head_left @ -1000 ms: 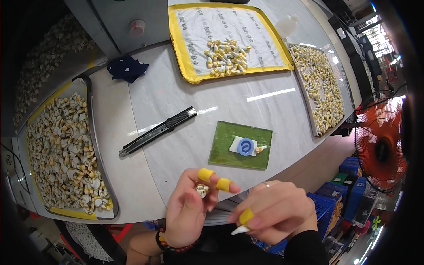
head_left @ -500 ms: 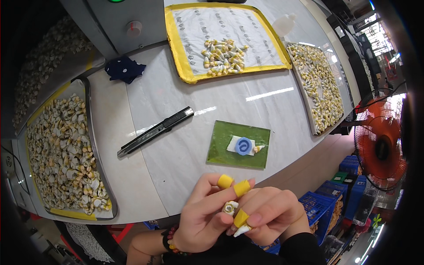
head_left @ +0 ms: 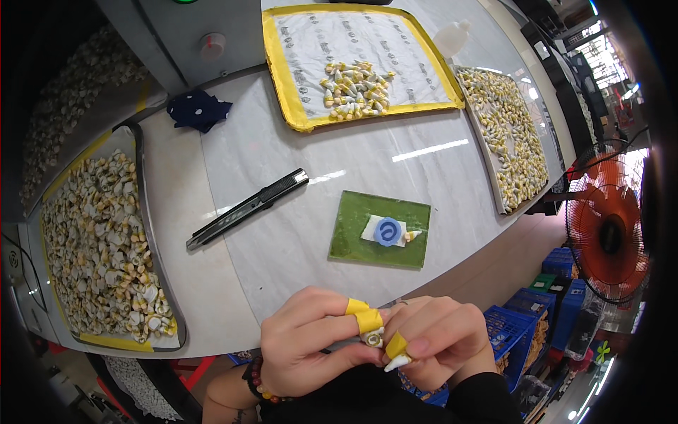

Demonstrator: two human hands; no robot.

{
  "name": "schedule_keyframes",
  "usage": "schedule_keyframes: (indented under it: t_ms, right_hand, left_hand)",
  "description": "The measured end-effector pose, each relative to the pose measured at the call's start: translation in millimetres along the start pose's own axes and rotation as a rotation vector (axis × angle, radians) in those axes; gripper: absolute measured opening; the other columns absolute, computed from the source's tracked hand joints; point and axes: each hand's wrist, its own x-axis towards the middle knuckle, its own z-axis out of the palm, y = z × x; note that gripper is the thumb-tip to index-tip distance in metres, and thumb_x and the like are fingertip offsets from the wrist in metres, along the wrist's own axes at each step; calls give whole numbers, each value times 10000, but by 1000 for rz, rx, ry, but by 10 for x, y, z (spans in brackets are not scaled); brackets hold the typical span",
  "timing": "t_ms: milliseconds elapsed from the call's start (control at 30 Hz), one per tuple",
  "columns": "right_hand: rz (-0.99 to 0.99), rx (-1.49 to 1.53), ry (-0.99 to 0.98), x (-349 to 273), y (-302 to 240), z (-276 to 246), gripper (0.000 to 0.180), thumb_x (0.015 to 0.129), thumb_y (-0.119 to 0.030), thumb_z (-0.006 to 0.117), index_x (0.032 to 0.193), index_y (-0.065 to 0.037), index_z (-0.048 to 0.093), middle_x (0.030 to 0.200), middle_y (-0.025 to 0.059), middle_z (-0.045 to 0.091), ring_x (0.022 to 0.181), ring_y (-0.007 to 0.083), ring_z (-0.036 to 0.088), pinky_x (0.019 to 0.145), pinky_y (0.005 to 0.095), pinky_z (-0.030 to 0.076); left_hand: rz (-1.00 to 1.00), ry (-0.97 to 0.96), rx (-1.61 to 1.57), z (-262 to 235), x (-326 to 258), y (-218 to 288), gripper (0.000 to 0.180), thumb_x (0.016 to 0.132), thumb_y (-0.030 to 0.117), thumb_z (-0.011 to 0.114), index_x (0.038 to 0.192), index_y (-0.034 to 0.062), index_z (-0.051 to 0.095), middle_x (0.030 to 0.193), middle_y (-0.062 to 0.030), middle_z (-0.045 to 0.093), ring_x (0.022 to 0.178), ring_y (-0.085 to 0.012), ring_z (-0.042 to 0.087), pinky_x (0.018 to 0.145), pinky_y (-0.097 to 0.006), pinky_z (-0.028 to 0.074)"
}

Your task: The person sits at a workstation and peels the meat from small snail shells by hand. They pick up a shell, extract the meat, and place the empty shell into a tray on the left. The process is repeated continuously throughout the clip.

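Two trays of small cream-and-yellow pieces flank the pale grey worktable [head_left: 282,162]: a long grey one [head_left: 99,247] at the left of the frame, heaped full, and a narrower one [head_left: 505,134] at the upper right. At top centre a yellow-rimmed flat tray lined with printed clear film [head_left: 296,71] holds a small pile of the same pieces. An orange floor fan [head_left: 607,237] stands at the right edge, with blue plastic crates [head_left: 558,265] below it.

At centre lies a green rectangular cutting mat [head_left: 367,233] bearing a round blue tape roll [head_left: 387,231] on a white slip; to its left lies a black utility knife [head_left: 247,208], and a dark blue cloth [head_left: 198,109] sits upper left.

At bottom centre the left hand [head_left: 307,346] and right hand [head_left: 441,339], fingertips wrapped in yellow tape, curl nearly closed around one small cream-and-brown piece [head_left: 372,340], pinched between them. Working it well probably means a steady left-hand pinch while the right fingertips do the fine work, over the table edge.
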Motion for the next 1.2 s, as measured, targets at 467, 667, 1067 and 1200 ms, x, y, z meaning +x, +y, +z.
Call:
schedule_keyframes:
  t_ms: [467, 667, 1067, 1200]
  right_hand:
    - [-406, -565, -261, 377, -143, -266, 230, 644, 6, 734, 869, -37, 718, 820, 54, 635, 676, 161, 615, 557, 242, 497]
    - [-451, -607, -363, 453, -184, -263, 173, 667, -16, 714, 839, -16, 692, 823, 71, 629, 673, 156, 613, 548, 232, 490]
    - [-464, -511, -492, 588, -141, -288, 131, 712, -5, 724, 815, 29, 651, 802, 86, 607, 679, 172, 620, 538, 238, 503]
    - [-439, -527, -474, 576, -153, -290, 136, 706, -5, 729, 813, 29, 652, 795, 85, 606, 668, 173, 619, 529, 238, 501]
  left_hand:
    - [-957, -166, -1188, -110, -22, 159, 530, 793, 397, 724, 982, -78, 585, 795, -138, 652, 719, -190, 638, 658, -291, 514]
    - [-840, -283, -1404, -95, -89, 52, 342, 924, 298, 602, 1043, -23, 579, 890, -76, 654, 804, -106, 626, 747, -234, 511]
    - [-889, -388, -1323, -80, -41, 53, 302, 934, 299, 591, 1000, 4, 586, 864, -42, 647, 785, -77, 596, 739, -210, 469]
    - [-873, -359, -1353, -50, -39, 59, 288, 945, 281, 576, 1018, 3, 580, 871, -39, 642, 794, -72, 592, 747, -211, 466]
